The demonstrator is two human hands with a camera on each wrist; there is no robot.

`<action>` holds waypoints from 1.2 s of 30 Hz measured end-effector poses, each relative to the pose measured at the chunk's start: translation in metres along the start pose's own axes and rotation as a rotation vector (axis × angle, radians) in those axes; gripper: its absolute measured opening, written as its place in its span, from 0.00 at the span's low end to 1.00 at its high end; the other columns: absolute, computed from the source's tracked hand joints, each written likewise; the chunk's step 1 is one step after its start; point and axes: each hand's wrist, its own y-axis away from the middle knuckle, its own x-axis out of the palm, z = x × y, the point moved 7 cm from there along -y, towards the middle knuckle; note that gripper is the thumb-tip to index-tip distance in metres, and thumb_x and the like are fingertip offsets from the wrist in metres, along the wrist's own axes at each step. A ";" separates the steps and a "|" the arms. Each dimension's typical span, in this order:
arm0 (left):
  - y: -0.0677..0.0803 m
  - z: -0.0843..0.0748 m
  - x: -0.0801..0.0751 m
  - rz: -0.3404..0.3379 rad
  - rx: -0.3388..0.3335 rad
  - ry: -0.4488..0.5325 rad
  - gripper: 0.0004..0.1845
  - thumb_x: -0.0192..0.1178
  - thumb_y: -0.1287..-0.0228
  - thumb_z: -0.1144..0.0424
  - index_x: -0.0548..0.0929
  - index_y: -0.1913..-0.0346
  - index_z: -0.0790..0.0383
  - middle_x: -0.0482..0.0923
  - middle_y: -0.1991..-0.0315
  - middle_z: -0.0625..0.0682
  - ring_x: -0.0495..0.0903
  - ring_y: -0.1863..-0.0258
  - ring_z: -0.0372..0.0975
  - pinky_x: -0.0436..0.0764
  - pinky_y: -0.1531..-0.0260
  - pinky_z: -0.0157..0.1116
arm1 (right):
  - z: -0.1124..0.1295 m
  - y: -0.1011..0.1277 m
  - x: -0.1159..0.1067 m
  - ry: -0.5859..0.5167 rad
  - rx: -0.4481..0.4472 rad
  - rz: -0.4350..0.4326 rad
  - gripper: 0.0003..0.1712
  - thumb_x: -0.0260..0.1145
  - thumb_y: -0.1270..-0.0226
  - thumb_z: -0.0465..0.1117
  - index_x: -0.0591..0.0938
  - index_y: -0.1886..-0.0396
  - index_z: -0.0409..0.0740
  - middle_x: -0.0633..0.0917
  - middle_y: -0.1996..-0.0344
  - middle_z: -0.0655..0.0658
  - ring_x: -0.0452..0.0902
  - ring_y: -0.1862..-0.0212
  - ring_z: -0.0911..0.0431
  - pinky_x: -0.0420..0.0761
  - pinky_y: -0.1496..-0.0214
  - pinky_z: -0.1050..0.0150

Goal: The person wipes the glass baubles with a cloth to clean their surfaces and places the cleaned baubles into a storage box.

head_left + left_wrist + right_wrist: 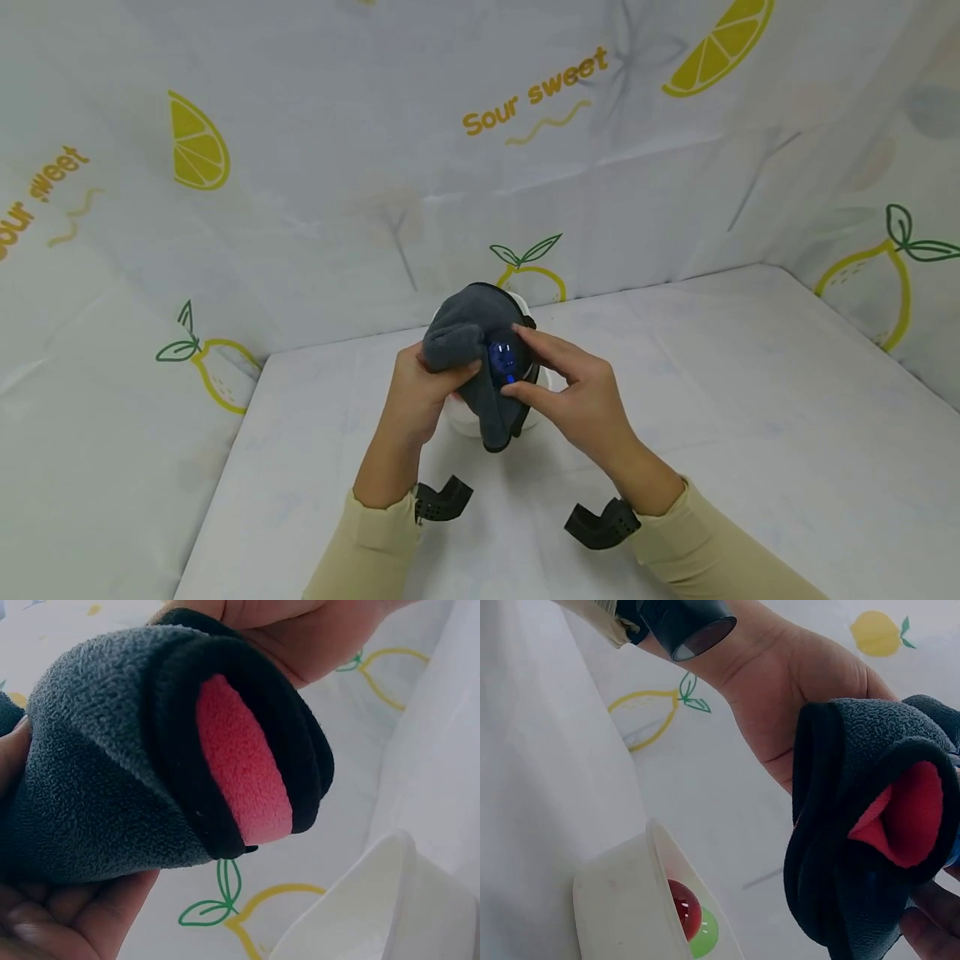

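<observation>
So the main thing here is a grey fleece cloth [474, 350] with a black edge and a red-pink inner side, held up just above the table [750, 417], dead center of my head view. Tucked in it there's 1 shiny blue ball [504, 360] peeking out on the side facing me.

My left hand [417, 398] is at about 8 o'clock from the cloth, fingers curled round the bunched grey part. My right hand [581, 392] sits at 4 o'clock, thumb and fingers pinching the ball through the cloth's edge.

Right under the bundle, at 6 o'clock, there's a white bowl [626, 900], mostly hidden from the head cam. The right wrist cam shows 2 balls in it, a red ball [684, 907] and a green ball [703, 934] touching it.

Around the table hangs a white lemon-print sheet [337, 167].
</observation>
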 end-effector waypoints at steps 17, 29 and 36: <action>0.000 0.000 0.003 0.071 0.021 -0.007 0.16 0.64 0.45 0.75 0.79 0.52 0.74 0.81 0.65 0.48 0.80 0.69 0.38 0.80 0.75 0.33 | 0.021 0.000 0.005 0.233 -0.285 0.045 0.39 0.81 0.58 0.29 0.80 0.40 0.37 0.81 0.40 0.41 0.79 0.40 0.48 0.73 0.36 0.70; 0.001 -0.007 0.007 0.139 0.078 0.135 0.14 0.61 0.43 0.79 0.83 0.58 0.59 0.81 0.61 0.48 0.82 0.63 0.36 0.83 0.66 0.30 | 0.012 0.000 -0.003 -0.010 -0.057 -0.021 0.42 0.82 0.60 0.28 0.79 0.39 0.38 0.83 0.44 0.41 0.79 0.40 0.55 0.76 0.38 0.65; 0.002 -0.004 0.001 0.042 0.064 -0.106 0.12 0.67 0.46 0.76 0.82 0.57 0.74 0.82 0.68 0.50 0.81 0.73 0.39 0.82 0.75 0.37 | -0.006 0.000 -0.004 -0.002 0.168 -0.053 0.33 0.81 0.52 0.36 0.81 0.43 0.42 0.86 0.52 0.46 0.83 0.51 0.58 0.80 0.44 0.69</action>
